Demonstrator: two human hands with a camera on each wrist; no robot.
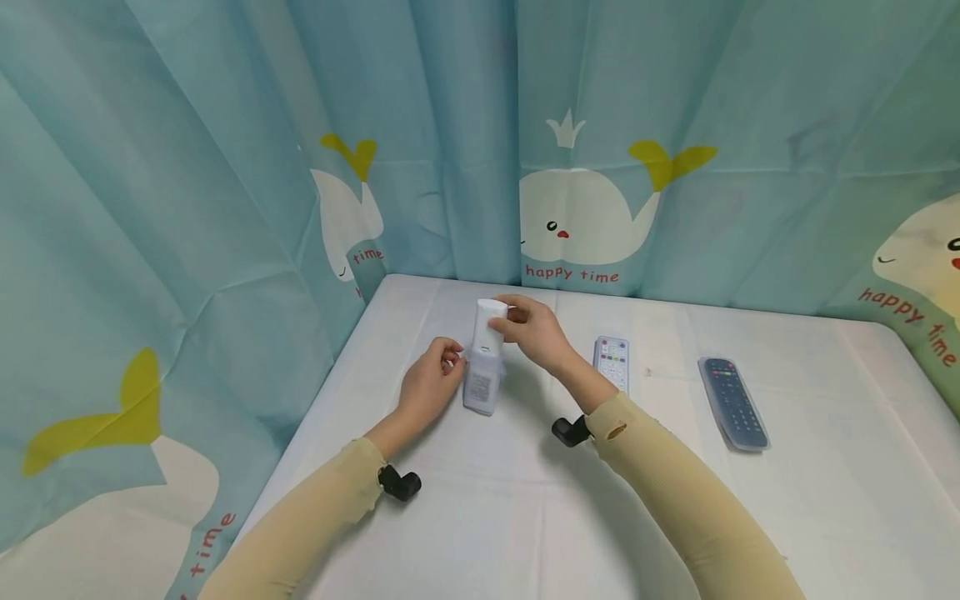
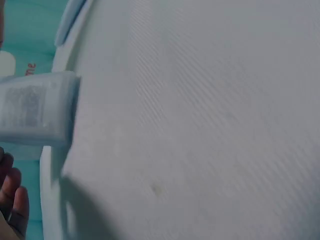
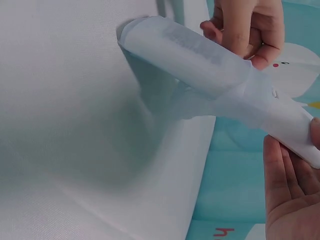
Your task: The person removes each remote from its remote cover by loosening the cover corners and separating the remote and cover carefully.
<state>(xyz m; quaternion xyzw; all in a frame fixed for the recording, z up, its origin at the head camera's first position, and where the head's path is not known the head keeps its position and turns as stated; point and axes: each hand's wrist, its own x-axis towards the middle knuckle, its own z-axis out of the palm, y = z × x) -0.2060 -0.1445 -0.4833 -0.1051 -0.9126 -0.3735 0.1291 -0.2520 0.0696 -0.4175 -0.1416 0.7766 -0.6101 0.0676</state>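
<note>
A white remote control, its back towards me, is tilted over the table with its lower part inside a translucent protective sleeve. My right hand grips the bare upper end, thumb on the back and fingers behind, as the right wrist view also shows. At the sleeve's left edge, near its mouth, my left hand pinches the film with curled fingers. Loose film flares out on the right side of the mouth. In the left wrist view only the sleeve's lower end and some fingertips appear.
A white remote in a clear cover lies right of my right hand, partly behind the forearm. Farther right lies a dark remote in a clear cover. The white table meets a blue whale-print curtain at its back and left.
</note>
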